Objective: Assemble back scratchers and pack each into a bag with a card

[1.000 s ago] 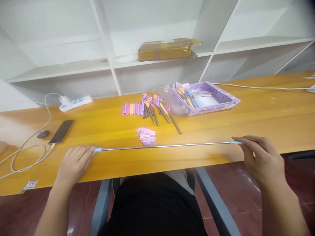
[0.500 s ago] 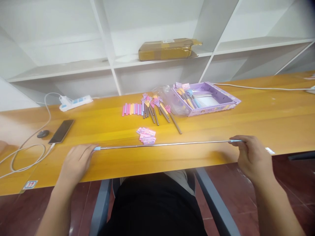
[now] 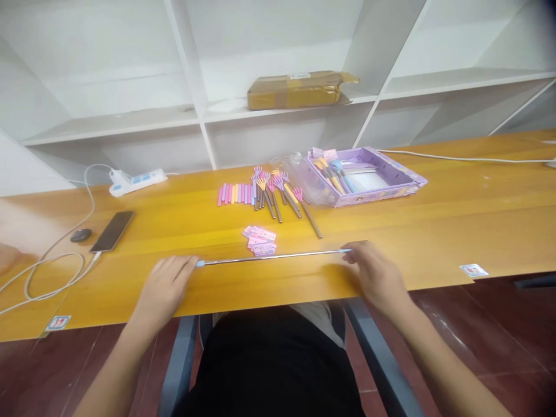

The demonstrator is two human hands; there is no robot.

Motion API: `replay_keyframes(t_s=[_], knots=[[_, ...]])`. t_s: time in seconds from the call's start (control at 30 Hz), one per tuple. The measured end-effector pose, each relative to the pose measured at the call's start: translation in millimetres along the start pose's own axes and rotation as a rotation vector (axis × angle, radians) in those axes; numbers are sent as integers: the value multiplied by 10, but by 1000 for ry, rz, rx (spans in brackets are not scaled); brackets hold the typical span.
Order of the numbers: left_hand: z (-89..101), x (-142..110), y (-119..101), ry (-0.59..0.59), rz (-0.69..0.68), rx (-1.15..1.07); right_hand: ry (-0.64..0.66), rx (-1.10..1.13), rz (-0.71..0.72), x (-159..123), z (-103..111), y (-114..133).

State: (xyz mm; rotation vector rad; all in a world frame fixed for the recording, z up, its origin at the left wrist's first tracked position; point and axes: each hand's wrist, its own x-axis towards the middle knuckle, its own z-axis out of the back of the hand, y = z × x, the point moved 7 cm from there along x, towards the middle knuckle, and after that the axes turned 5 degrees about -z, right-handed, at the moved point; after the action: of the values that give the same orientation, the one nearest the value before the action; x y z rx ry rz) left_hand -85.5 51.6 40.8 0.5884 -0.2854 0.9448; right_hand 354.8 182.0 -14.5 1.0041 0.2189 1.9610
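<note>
A telescopic back scratcher (image 3: 278,256) with a thin silver rod and light blue ends stretches level between my hands, above the front of the table. My left hand (image 3: 167,286) is closed around its left blue end. The other blue end is gripped by my right hand (image 3: 376,275), whose fingers partly cover it. Just behind the rod lies a loose pile of pink printed cards (image 3: 260,240). Farther back are several back scratchers (image 3: 278,194) with small hand-shaped heads in pink, purple and yellow, beside a row of coloured handle sleeves (image 3: 237,194).
A purple box (image 3: 382,194) with more scratchers stands at the back right, a clear plastic bag (image 3: 315,188) against it. To the left are a phone (image 3: 113,231), a cable, a dark round object (image 3: 81,236) and a power strip (image 3: 138,182). A taped carton (image 3: 299,91) sits on the shelf.
My hands have come closer together, the right moving left and the left moving right. The rod between them has become much shorter.
</note>
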Motion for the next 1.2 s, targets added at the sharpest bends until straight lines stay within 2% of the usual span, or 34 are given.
replay_keyframes(t_s=[0.1, 0.2, 0.27, 0.37, 0.43, 0.53, 0.63, 0.9, 1.0, 1.2], knots=[[-123, 336, -383, -1, -21, -57, 121, 69, 86, 16, -451, 484], [-329, 603, -775, 48, -82, -123, 194, 84, 179, -33, -839, 930], [-484, 681, -931, 79, -104, -135, 206, 44, 218, -72, -1021, 1102], [-660, 657, -967, 56, -73, -195, 213, -3, 232, -98, -1164, 1155], [-738, 606, -929, 54, -35, -255, 215, -9, 232, -96, -1180, 1127], [-796, 571, -888, 113, 9, -341, 241, 9, 221, -78, -1154, 1100], [-794, 593, -877, 171, 33, -395, 273, 47, 174, -38, -1114, 1107], [-823, 611, -855, 229, 71, -425, 315, 141, 106, 8, -1088, 1113], [-847, 603, -862, 243, 72, -406, 329, 171, 83, 32, -1081, 1104], [-817, 561, -898, 181, 57, -251, 428, 275, -5, 129, -999, 1136]])
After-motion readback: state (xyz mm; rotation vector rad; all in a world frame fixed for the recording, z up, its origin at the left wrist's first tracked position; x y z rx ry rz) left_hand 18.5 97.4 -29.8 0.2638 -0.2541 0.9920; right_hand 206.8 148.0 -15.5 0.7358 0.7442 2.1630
